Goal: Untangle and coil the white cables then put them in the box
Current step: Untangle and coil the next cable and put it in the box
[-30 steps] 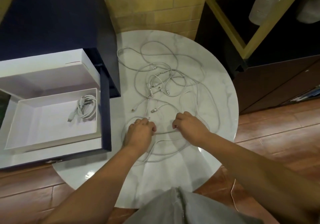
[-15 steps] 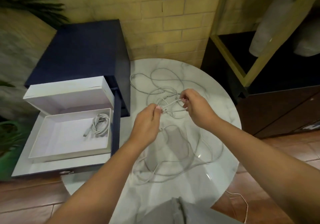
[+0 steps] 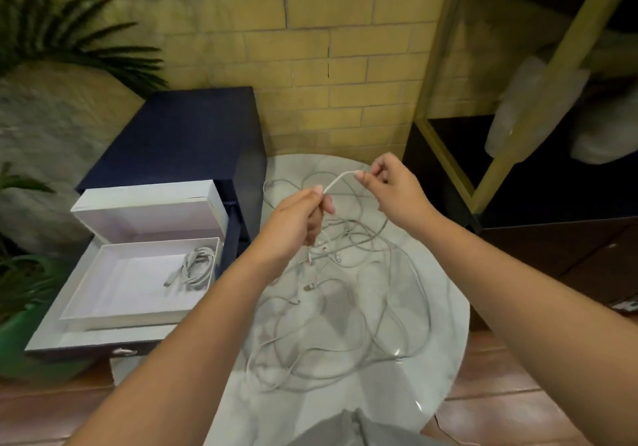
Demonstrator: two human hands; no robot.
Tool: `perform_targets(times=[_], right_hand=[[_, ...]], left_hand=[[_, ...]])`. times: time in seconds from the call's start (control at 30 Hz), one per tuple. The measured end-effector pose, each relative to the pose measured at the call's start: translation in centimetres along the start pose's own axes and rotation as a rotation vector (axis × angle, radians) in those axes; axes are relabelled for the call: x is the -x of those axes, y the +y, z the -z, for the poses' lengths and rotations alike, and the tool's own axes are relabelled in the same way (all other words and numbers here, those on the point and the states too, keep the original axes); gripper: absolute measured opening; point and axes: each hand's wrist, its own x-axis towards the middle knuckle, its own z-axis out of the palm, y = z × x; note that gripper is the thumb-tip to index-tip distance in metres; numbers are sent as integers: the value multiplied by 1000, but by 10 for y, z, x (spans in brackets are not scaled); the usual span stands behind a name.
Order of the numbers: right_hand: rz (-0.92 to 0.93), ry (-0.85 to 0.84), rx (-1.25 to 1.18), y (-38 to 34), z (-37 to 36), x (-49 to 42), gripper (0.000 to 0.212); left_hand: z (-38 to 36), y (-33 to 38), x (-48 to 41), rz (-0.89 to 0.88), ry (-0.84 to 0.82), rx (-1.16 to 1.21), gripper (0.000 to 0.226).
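A tangle of white cables [image 3: 348,307] lies spread over the round marble table [image 3: 445,359]. Both my hands are raised above it. My left hand [image 3: 297,224] grips one white cable [image 3: 338,180], whose plug end hangs below the fist. My right hand [image 3: 390,186] pinches the same cable a short way along, so a taut stretch runs between the hands. An open white box [image 3: 114,307] stands to the left with one coiled white cable [image 3: 196,268] inside near its right wall.
The box's white lid [image 3: 148,204] leans up behind it, against a dark blue cabinet [image 3: 179,138]. A yellow brick wall is behind the table. A yellow-framed dark shelf [image 3: 511,128] stands at the right, green plants [image 3: 51,42] at the left.
Both hands rose from the table, lifting one cable out of the tangle. My right hand has moved away to the right, stretching the cable between the hands. The camera tilted up.
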Motion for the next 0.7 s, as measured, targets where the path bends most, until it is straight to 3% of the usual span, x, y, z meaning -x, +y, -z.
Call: perform_targets(times=[0.2, 0.3, 0.43, 0.6, 0.7], right_hand=[[-80, -81, -282, 3, 5, 12, 7], [-171, -109, -361, 13, 7, 21, 15], [-269, -77, -296, 26, 3, 33, 24], [-100, -159, -46, 20, -11, 50, 29], [-51, -239, 93, 12, -22, 60, 25]], left_hand=[[-25, 16, 4, -62, -102, 330, 33], [-30, 18, 5, -81, -137, 365, 33], [-29, 16, 4, -58, -187, 267, 30], [-23, 11, -11, -74, -200, 290, 25], [-13, 4, -27, -123, -141, 165, 22]])
